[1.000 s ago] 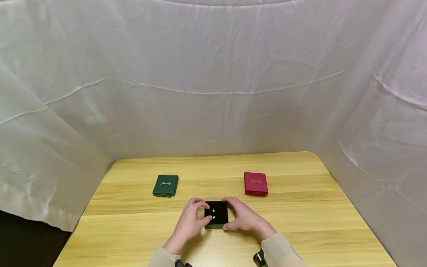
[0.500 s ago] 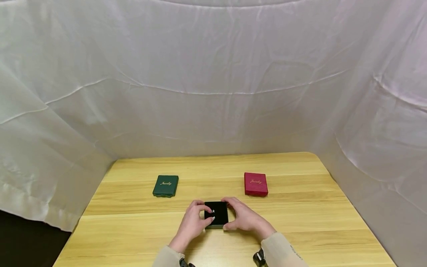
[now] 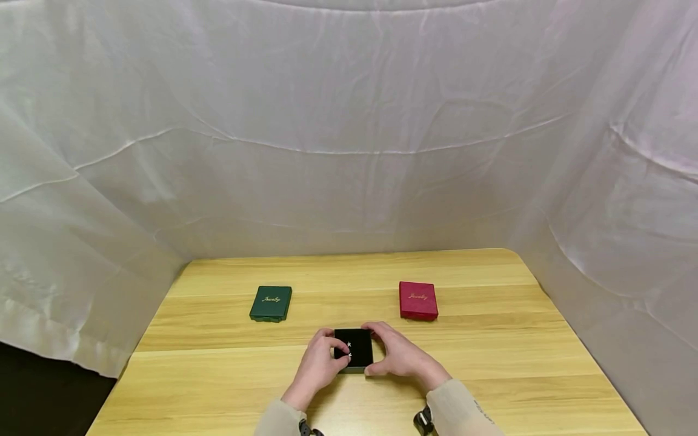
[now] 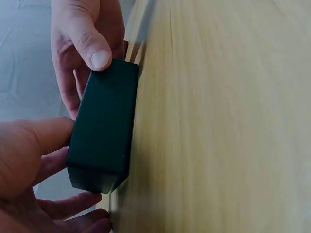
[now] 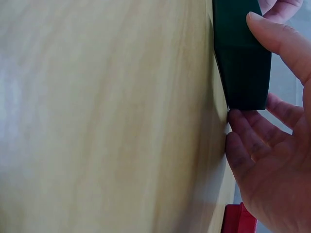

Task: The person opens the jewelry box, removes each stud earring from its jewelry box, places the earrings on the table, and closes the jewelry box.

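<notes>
A small dark green jewelry box (image 3: 355,370) with a black lining sits lidless at the front middle of the table. On its lining are two tiny silver star-shaped earrings, the upper earring (image 3: 349,344) in plain sight and the lower one (image 3: 350,355) partly covered by fingers. My left hand (image 3: 318,364) pinches the lower earring between thumb and index finger, its other fingers beside the left wall. My right hand (image 3: 402,354) grips the box by its right side, thumb at the near corner and fingers at the far one. From the left wrist, the box's outer wall (image 4: 103,121) hides the earrings.
Farther back on the wooden table (image 3: 480,345) lie a closed green box (image 3: 271,303) on the left and a closed red box (image 3: 418,300) on the right, both with gold lettering. White cloth (image 3: 349,181) hangs around the back and sides.
My left hand has shifted slightly right over the lining, and its thumb and index finger have come together at the lower earring. The right hand and box have stayed in place.
</notes>
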`<control>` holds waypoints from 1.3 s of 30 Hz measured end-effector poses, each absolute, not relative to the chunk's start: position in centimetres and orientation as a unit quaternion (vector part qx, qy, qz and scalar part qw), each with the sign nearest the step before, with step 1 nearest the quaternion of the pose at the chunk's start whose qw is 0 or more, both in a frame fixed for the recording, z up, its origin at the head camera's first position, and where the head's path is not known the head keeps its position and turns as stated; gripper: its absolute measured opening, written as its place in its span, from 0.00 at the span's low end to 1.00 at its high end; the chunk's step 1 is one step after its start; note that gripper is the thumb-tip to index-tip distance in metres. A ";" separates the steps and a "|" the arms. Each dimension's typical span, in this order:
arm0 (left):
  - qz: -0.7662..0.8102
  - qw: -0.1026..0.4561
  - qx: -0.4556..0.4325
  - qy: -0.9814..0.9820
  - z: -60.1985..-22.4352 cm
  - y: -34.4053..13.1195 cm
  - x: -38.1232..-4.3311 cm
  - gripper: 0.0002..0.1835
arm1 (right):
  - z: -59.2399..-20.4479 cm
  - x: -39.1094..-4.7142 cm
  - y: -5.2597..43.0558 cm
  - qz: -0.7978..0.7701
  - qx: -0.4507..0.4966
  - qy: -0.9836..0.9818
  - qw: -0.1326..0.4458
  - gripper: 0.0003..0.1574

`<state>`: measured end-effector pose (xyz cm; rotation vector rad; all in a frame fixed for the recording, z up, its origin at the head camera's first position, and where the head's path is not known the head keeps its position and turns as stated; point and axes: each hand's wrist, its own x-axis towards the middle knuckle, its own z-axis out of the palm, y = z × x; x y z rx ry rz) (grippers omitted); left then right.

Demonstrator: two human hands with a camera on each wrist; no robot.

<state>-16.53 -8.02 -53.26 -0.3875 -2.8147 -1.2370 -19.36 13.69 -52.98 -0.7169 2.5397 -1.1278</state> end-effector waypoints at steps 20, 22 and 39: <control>-0.397 0.008 -0.118 -0.910 -53.4 -7.8 -16.6 0.06 | -52.9 -19.4 13.7 -0.388 -0.247 0.877 0.137 0.53; -0.397 0.009 -0.121 -0.910 -53.4 -7.8 -16.6 0.04 | -53.0 -19.4 13.7 -0.388 -0.247 0.877 0.137 0.53; -0.401 -0.012 -0.135 -0.906 -53.1 -8.2 -16.7 0.06 | -53.0 -19.5 13.7 -0.390 -0.253 0.874 0.140 0.53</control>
